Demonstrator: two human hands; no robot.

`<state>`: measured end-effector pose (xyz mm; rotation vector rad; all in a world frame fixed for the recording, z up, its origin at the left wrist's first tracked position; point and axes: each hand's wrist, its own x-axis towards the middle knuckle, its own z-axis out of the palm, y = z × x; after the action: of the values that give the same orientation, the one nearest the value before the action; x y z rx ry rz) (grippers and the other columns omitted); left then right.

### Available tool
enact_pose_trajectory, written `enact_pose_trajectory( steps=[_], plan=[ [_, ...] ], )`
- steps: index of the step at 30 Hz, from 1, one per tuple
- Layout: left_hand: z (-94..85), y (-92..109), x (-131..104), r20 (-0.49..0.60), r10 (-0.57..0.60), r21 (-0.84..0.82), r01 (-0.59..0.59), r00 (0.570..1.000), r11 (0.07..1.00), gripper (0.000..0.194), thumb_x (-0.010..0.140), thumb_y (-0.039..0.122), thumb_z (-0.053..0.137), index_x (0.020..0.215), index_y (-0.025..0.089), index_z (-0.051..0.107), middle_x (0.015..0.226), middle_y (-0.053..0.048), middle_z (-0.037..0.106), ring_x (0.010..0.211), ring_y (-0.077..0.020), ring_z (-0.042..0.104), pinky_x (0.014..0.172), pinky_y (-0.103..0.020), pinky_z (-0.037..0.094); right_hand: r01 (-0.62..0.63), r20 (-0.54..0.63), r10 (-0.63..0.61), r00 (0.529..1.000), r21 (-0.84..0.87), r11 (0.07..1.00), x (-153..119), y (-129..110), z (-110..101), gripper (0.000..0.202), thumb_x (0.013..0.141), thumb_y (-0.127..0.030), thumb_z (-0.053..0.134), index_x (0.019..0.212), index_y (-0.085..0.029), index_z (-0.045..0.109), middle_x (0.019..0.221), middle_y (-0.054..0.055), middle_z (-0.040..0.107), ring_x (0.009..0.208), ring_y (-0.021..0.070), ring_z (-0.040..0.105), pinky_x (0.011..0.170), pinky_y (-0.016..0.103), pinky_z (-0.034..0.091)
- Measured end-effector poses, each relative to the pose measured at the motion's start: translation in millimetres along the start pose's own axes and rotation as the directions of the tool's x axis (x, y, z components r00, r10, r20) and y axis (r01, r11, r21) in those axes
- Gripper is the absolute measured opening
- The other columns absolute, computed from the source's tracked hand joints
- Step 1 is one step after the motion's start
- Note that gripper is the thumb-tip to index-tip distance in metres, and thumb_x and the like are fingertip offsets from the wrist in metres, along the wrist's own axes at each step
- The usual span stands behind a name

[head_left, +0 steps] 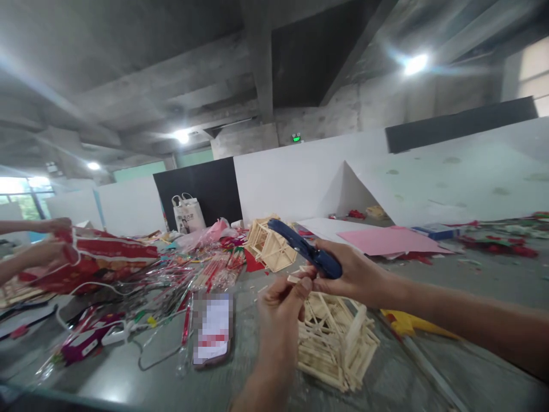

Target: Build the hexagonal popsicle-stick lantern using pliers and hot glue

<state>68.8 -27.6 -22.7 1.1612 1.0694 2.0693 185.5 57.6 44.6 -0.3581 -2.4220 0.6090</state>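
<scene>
My right hand (pixel 349 272) is closed around a dark blue hand tool (pixel 300 243), whose exact kind I cannot make out. The tool's long end points up and to the left. Close beside it, my left hand (pixel 283 300) pinches a small pale wooden stick (pixel 294 279) between thumb and fingers. Below both hands, a lattice model made of wooden sticks (pixel 330 343) rests on the table, partly hidden by my left hand. Behind them stands a second stick model (pixel 270 243).
A phone (pixel 212 329) lies left of my hands, near plastic-wrapped sticks (pixel 214 272) and cables. At far left, another person's hands (pixel 47 252) hold a red bag (pixel 107 252). Pink paper (pixel 390 241) and a yellow object (pixel 403 323) lie to the right. A white bag (pixel 189 216) stands behind.
</scene>
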Motion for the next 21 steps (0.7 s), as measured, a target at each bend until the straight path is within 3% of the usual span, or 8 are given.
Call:
enact_pose_trajectory(
  steps=[5,9,17,21],
  plan=[
    [-2.5,9.0,2.8,0.021,-0.071,-0.035,0.072,0.997,0.997,0.017,0.068,0.028,0.068,0.072,0.013,0.068,0.055,0.002,0.054,0.041,-0.0041,0.039,0.038,-0.017,0.03,-0.035,0.084,0.042,0.996,-0.079,0.996,7.0,-5.1,-3.9,0.023,0.067,-0.029,0.063,0.076,-0.018,0.046,0.069,-0.002,0.054,0.06,0.0097,0.047,0.051,0.021,0.037],
    [-7.0,12.8,6.8,0.003,-0.108,-0.017,0.108,0.994,0.994,0.02,0.065,0.029,0.07,0.076,0.012,0.067,0.047,0.004,0.052,0.038,-0.0052,0.044,0.036,-0.016,0.033,-0.017,0.153,0.041,0.987,-0.156,0.988,14.2,-8.0,-8.6,0.016,0.07,-0.026,0.059,0.076,-0.018,0.047,0.07,-0.001,0.055,0.06,0.0102,0.048,0.053,0.021,0.037],
    [-25.4,10.9,17.3,-0.041,-0.068,0.257,0.076,0.997,0.963,0.021,0.073,0.035,0.063,0.078,0.014,0.066,0.049,0.001,0.056,0.041,-0.0081,0.054,0.039,-0.015,0.038,0.084,0.308,-0.012,0.951,-0.22,0.972,40.7,-11.8,-14.8,0.014,0.071,-0.025,0.056,0.081,-0.018,0.05,0.073,-0.001,0.057,0.064,0.012,0.05,0.057,0.023,0.036],
    [-33.1,6.5,23.9,-0.062,-0.038,0.301,0.055,0.997,0.952,0.022,0.076,0.036,0.059,0.08,0.015,0.065,0.054,-0.001,0.06,0.042,-0.0091,0.056,0.04,-0.017,0.041,0.106,0.34,-0.021,0.94,-0.231,0.967,57.9,-8.5,-10.8,0.015,0.072,-0.028,0.055,0.082,-0.018,0.051,0.074,0.0,0.057,0.064,0.012,0.05,0.058,0.023,0.035]
  ],
)
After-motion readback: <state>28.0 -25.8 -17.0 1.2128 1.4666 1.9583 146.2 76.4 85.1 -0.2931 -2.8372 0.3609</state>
